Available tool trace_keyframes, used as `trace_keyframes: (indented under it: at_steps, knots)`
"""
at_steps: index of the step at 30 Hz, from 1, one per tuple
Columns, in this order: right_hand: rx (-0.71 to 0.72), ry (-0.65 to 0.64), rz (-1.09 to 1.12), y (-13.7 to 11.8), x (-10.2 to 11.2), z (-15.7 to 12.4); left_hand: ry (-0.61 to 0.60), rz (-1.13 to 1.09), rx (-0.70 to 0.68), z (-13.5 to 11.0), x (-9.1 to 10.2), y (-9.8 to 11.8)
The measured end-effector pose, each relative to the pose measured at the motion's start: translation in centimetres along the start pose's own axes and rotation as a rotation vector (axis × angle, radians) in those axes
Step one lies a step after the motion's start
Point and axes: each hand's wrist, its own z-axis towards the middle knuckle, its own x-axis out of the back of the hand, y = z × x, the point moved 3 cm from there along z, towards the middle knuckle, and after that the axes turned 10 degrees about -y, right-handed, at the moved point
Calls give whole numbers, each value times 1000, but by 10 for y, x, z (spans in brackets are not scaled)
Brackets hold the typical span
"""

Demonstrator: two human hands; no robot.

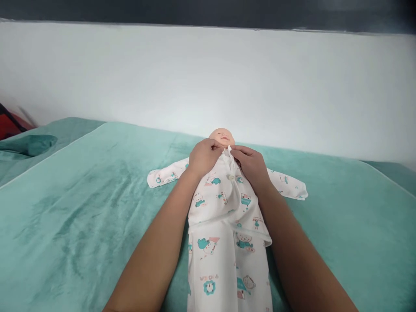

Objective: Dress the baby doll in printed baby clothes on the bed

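Note:
A baby doll (pixel 222 136) lies on its back on a teal blanket (pixel 81 199), head toward the wall. It wears a white printed shirt (pixel 224 197) with sleeves spread out and matching white trousers (pixel 227 268). My left hand (pixel 203 157) pinches the left edge of the shirt collar just below the doll's chin. My right hand (pixel 250 164) pinches the right collar edge opposite it. Both hands' fingers are closed on the fabric and nearly meet at the neck opening. A small button shows on the shirt front below my hands.
A white wall (pixel 208 86) rises right behind the doll's head. A folded teal cloth (pixel 30 144) and something red (pixel 9 125) lie at the far left. The blanket spreads wide on both sides of the doll.

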Motion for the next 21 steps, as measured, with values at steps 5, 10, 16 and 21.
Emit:
trace_keyframes:
  at_steps: [5, 10, 16, 21]
  knots:
    - [50, 3, 9, 0, 1, -1, 18, -93, -75, -5, 0, 6]
    - [62, -11, 8, 0, 1, -3, 10, -92, -68, -7, -3, 10]
    - [36, -36, 3, -1, 1, -4, 10, -121, -37, -5, -3, 9]
    - [27, -99, -55, -11, -3, -8, -42, -143, -13, -8, -2, 12]
